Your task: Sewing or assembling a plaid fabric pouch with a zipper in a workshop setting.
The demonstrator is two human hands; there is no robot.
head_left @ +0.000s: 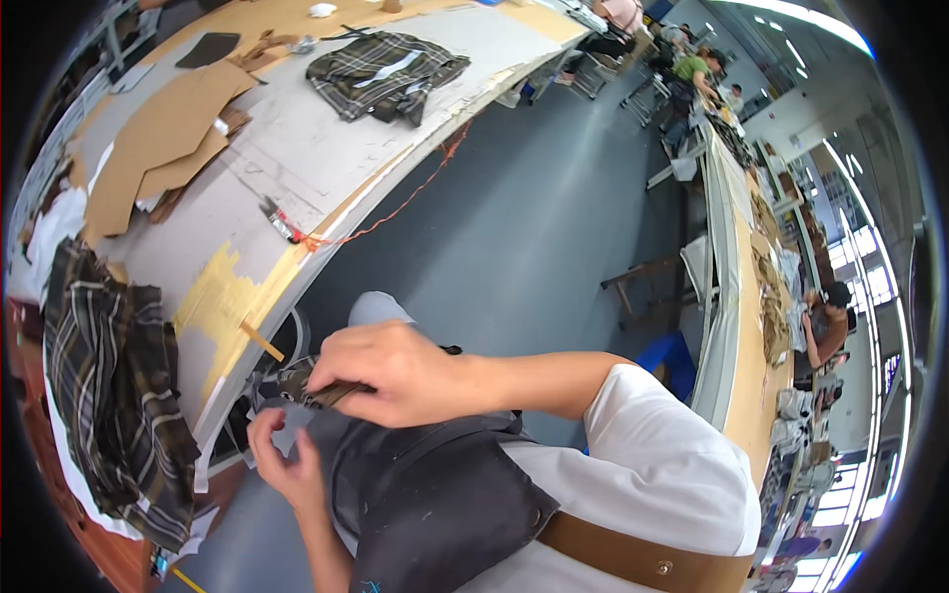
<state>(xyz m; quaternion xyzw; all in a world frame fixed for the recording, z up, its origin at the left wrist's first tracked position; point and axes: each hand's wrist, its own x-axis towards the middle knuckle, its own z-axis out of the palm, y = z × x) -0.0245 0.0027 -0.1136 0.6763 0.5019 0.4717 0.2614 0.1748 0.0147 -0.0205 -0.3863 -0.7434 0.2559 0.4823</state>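
My right hand (390,371) is bent over my lap, its fingers closed on a bit of dark plaid cloth (331,393). Just below it, my left hand (287,465) has curled fingers, with a gap between thumb and forefinger and nothing plainly gripped. Most of the cloth is hidden behind the right hand and the dark apron (435,504) I wear. A folded plaid garment (386,74) lies on the far part of the worktable (287,148). More plaid cloth (114,395) is heaped at the left.
Red-handled thread snips (282,222) on an orange cord (405,203) lie near the table edge. Brown card pieces (163,138) are stacked behind them. A wooden strip (262,341) sticks out over the edge. Across the aisle, people sit along another long table (741,336).
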